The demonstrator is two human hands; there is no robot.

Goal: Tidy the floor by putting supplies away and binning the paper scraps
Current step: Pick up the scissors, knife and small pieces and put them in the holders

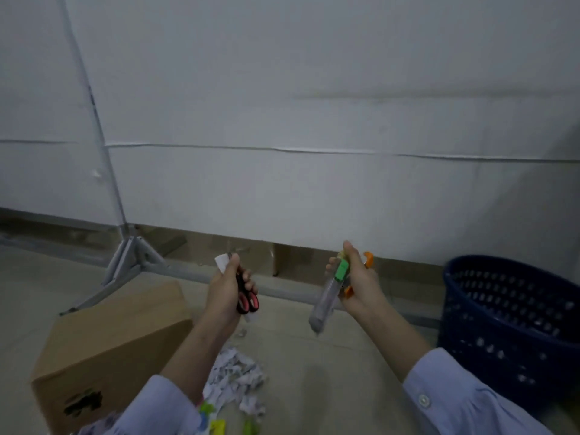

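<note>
My left hand point(226, 287) is raised above the floor, closed around red-and-black scissors point(248, 301) and a white paper strip point(222, 262). My right hand point(361, 277) grips a clear tube with a green label point(329, 293) together with an orange-handled item point(367, 258). A pile of white paper scraps point(238, 381) lies on the floor between my forearms. Yellow and green bits point(219, 425) sit at the bottom edge. A dark blue perforated bin point(514, 315) stands to the right.
A brown cardboard box point(110, 343) sits on the floor at the left. Behind it a grey metal stand leg point(125, 265) and floor rail run below a white wall panel point(314, 120).
</note>
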